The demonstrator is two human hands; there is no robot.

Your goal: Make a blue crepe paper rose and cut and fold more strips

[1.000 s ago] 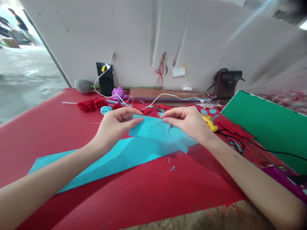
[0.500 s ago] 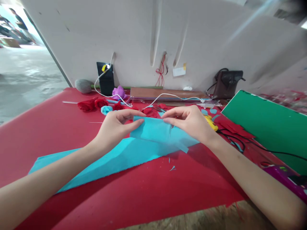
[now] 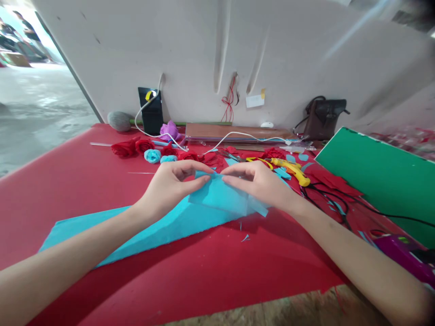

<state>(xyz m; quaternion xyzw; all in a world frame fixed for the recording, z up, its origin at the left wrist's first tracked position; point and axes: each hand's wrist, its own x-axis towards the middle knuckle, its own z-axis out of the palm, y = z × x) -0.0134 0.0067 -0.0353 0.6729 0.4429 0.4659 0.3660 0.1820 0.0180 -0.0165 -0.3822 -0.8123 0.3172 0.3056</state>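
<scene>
A long strip of turquoise crepe paper [image 3: 159, 226] lies across the red table cover [image 3: 210, 271]. Its right end is folded over into a small flap [image 3: 220, 197]. My left hand [image 3: 173, 183] pinches the flap's left top edge between thumb and fingers. My right hand [image 3: 258, 181] pinches the flap's right top edge, fingertips almost meeting the left hand's. Both hands are closed on the paper, just above the table.
Red paper roses [image 3: 131, 147] and small turquoise ones [image 3: 152, 155] lie behind the hands, with red scraps [image 3: 326, 179]. A yellow glue gun [image 3: 294, 168] with black cord, green sheet [image 3: 380, 176], brown bag [image 3: 322, 118], purple object [image 3: 404, 258] and black phone [image 3: 151, 111] surround the area.
Both hands have drawn closer together and a little lower, gathering the folded flap narrower. The camera has tipped slightly, showing more scraps and the glue gun behind the right hand.
</scene>
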